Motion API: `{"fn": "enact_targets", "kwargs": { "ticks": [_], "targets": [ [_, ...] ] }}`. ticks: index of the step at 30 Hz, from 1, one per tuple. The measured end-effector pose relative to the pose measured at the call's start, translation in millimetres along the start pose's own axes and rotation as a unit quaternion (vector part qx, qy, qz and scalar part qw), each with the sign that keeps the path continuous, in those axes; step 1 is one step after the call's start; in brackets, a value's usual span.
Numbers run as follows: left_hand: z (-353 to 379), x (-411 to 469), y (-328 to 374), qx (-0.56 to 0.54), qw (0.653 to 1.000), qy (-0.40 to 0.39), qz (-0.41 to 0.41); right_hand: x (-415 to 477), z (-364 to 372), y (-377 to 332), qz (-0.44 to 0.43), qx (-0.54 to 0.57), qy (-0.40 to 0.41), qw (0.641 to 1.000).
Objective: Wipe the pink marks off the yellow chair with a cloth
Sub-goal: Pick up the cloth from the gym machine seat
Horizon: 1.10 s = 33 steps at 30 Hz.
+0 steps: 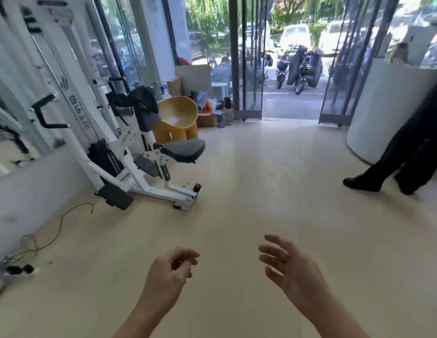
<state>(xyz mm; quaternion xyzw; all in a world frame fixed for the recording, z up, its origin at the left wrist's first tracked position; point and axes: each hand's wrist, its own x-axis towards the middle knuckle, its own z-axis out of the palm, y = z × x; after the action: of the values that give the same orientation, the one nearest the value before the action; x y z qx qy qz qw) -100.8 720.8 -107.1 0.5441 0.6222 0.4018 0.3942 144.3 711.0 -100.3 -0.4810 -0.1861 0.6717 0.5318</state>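
The yellow chair (pixel 178 115) stands far ahead on the left, half hidden behind a white exercise machine. A pale pinkish patch shows on its seat. No cloth is in sight. My left hand (pixel 167 272) hovers low over the floor with fingers loosely curled and nothing in it. My right hand (pixel 289 267) floats beside it with fingers spread and relaxed, also holding nothing. Both hands are several steps away from the chair.
The white exercise machine (pixel 139 154) with a grey seat blocks the chair's left side. Boxes and clutter (pixel 210 108) sit behind the chair. A person in black trousers (pixel 398 167) walks at the right by a curved white counter (pixel 383 111). Cables (pixel 42 242) lie at left.
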Motion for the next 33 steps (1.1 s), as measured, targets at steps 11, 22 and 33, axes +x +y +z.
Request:
{"fn": "enact_targets", "kwargs": {
  "ticks": [11, 22, 33],
  "targets": [
    [49.5, 249.7, 16.6, 0.234, 0.968, 0.043, 0.084, 273.0, 44.4, -125.4, -0.180, -0.429, -0.058, 0.883],
    [37.8, 583.1, 63.6, 0.351, 0.918, 0.079, 0.165, 546.6, 161.5, -245.9, -0.287, -0.738, -0.088, 0.605],
    [35.0, 880.4, 84.1, 0.407, 0.892, 0.158, 0.118, 836.1, 294.7, -346.1, -0.328, -0.711, -0.216, 0.583]
  ]
}}
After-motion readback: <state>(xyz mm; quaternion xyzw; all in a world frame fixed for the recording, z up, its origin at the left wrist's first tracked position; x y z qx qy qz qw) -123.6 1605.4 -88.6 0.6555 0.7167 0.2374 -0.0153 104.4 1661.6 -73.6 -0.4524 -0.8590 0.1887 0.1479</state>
